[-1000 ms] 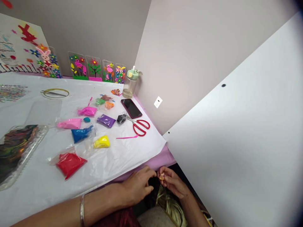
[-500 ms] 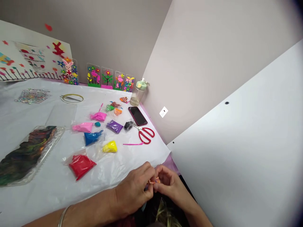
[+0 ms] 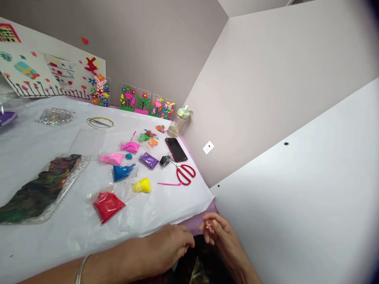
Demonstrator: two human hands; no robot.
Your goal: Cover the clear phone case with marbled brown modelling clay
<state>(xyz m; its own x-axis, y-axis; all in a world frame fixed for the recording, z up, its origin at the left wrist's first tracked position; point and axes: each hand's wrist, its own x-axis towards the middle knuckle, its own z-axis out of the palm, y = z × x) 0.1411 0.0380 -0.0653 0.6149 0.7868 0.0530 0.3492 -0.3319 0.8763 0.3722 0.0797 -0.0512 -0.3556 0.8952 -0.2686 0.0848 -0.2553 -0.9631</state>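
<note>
My right hand (image 3: pixel 223 238) is raised just past the table's front edge, its fingertips closed on a small orange-and-purple piece of clay (image 3: pixel 209 227). To its left and apart from it, my left hand (image 3: pixel 168 246) hangs over the near table edge with curled fingers. Whatever may be between those fingers is hidden. Nearest on the table are a bag of red clay (image 3: pixel 108 206), a bag of yellow clay (image 3: pixel 142 185) and a thin pink strip (image 3: pixel 169 184). Red-handled scissors (image 3: pixel 185 173) lie behind the strip.
More bagged clay, such as purple (image 3: pixel 149 160) and blue (image 3: pixel 122 172), lies mid-table near a phone (image 3: pixel 176 149). A bottle (image 3: pixel 178 123) stands at the back corner. Decorated clear cases (image 3: pixel 128 97) lean on the wall. A dark-patterned clear pouch (image 3: pixel 44 189) lies left.
My hands have parted: the right moved slightly right with the clay piece, the left drew back left and lower. The camera view has shifted, so the table things appear farther right.
</note>
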